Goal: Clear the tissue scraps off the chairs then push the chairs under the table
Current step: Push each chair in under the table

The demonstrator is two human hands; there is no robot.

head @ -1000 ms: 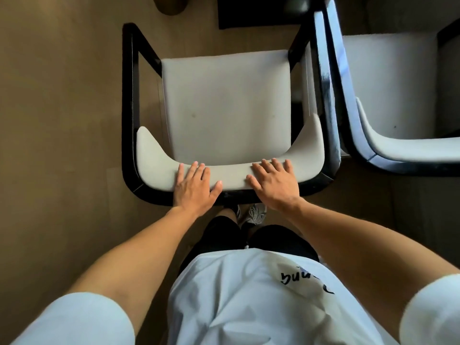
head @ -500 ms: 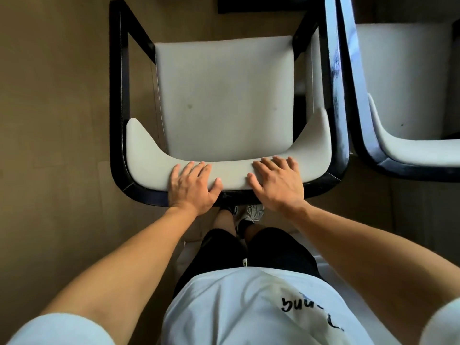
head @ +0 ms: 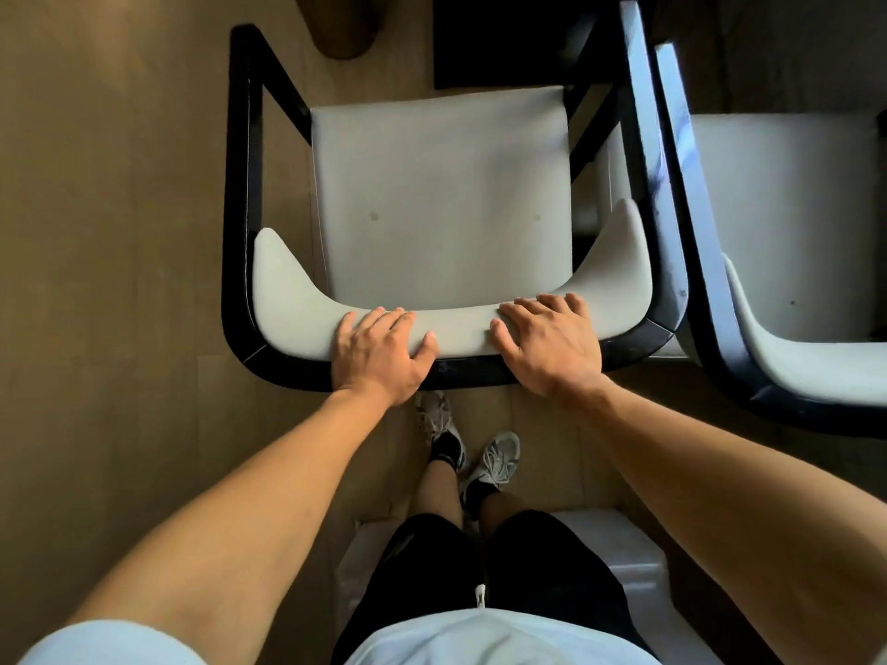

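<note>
A black-framed armchair (head: 441, 194) with a pale grey seat stands on the wooden floor (head: 105, 232) directly in front of the person, its curved padded backrest (head: 297, 309) nearest to them and its seat reaching away toward the top of the view. The left hand (head: 379, 350) lies palm down on the backrest a little left of its middle, fingers laid nearly straight over the padded top and thumb spread toward the centre; it presses on the chair without curling round it. The right hand (head: 552, 343) lies the same way a little right of the middle, fingers draped over the pad's front edge, heel on the black frame rail. A bare strip of backrest separates the two hands. Below them, the person's grey sneakers (head: 494, 460) stand just behind the chair. To the right, a second matching armchair (head: 787, 223) stands just beside the first, their black armrests almost touching.
</note>
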